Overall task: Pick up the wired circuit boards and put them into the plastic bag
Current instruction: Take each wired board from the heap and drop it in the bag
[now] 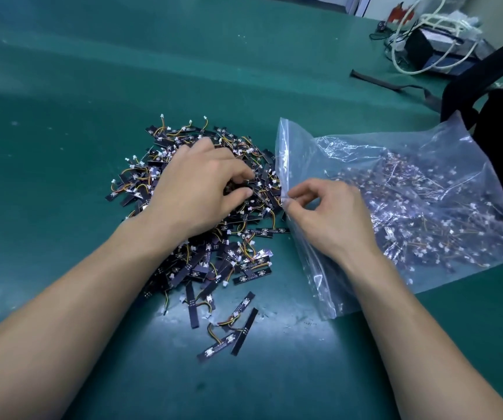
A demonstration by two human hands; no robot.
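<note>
Green bench mat (62,147): bearing everything listed. Plastic bag (301,140): lying on its side at the right, its mouth facing left and touching the heap, with many boards already showing through its wall. So the task appears to be well under way, not near done. Heap of wired circuit boards (201,262): sitting on the mat just left of the bag's mouth, still large and tangled by its wires. Step in hand, by judgement: gathering another clutch from the heap while the bag is being kept open. Left hand (195,189): pressing down on top of the heap, fingers curled and digging in around a cluster of boards. Right hand (332,216): pinching the bag's mouth edge between thumb and forefinger, lifting it. Loose boards (232,325): lying apart at the near side of the heap. Next move is calling for a lift clear of snagging wires, then a short carry rightward into the raised mouth.
</note>
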